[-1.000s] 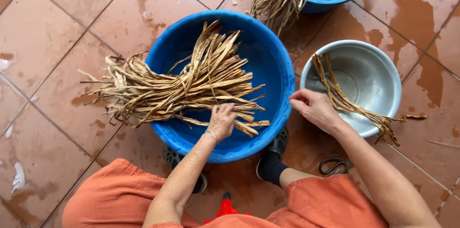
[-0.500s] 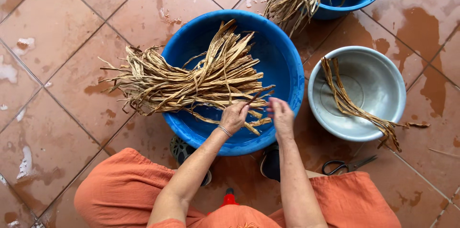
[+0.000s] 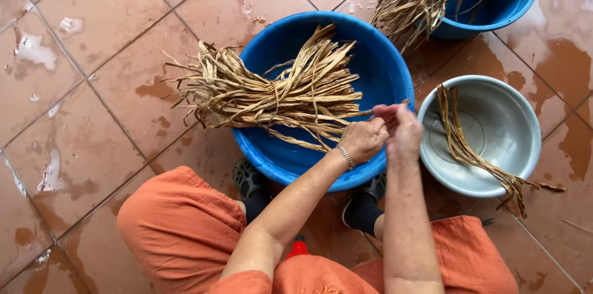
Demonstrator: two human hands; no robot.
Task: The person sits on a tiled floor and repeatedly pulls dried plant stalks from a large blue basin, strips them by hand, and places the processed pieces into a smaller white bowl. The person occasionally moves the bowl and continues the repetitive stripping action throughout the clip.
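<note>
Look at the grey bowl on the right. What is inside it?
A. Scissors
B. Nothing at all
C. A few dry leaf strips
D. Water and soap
C: a few dry leaf strips lie across the grey bowl, their ends hanging over its rim onto the floor.

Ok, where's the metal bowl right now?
The metal bowl sits on the tiled floor at the right of the head view, just right of the big blue basin and below the smaller blue tub, with a few dried strips draped across it.
</note>
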